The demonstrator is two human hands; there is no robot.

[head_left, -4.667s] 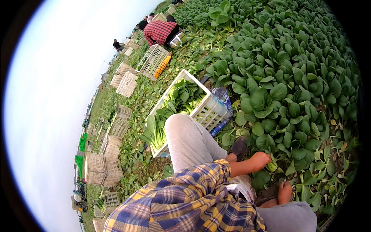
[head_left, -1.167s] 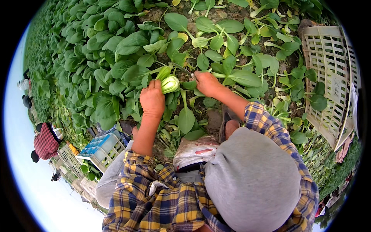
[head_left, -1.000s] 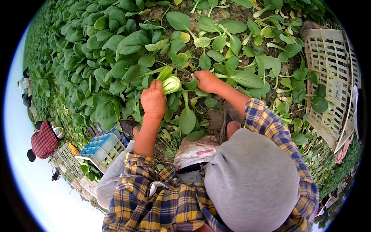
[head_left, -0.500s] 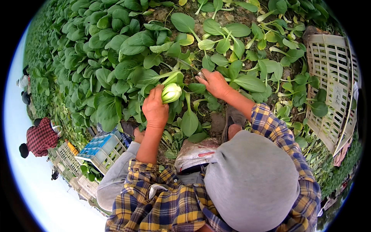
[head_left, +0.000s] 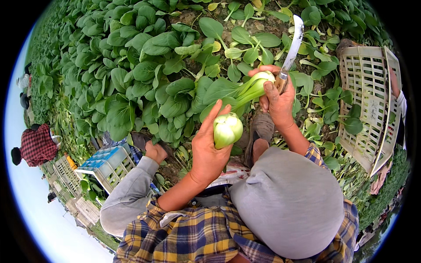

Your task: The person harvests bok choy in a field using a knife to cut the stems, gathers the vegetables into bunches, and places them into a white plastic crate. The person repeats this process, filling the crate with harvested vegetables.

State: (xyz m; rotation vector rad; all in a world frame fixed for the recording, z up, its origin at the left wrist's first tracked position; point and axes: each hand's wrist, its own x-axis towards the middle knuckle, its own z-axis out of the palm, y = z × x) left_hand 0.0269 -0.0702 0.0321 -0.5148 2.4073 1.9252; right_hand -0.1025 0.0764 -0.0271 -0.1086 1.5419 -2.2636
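Knife (head_left: 293,47) now up and clear of the plants, blade pointing away, gripped in right hand (head_left: 276,98) along with a cut bok choy (head_left: 253,87). Left hand (head_left: 210,144) lifted from the row, fingers closed round a second head (head_left: 227,129). Both heads cut free; crate (head_left: 367,105) lies right.

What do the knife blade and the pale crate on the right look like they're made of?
The knife blade looks like bare metal: flat, thin and silvery grey with a dull sheen. Its handle is hidden inside the right hand, so that part can't be judged. The crate looks like moulded plastic: cream, matt, with a regular lattice of small openings in its walls.
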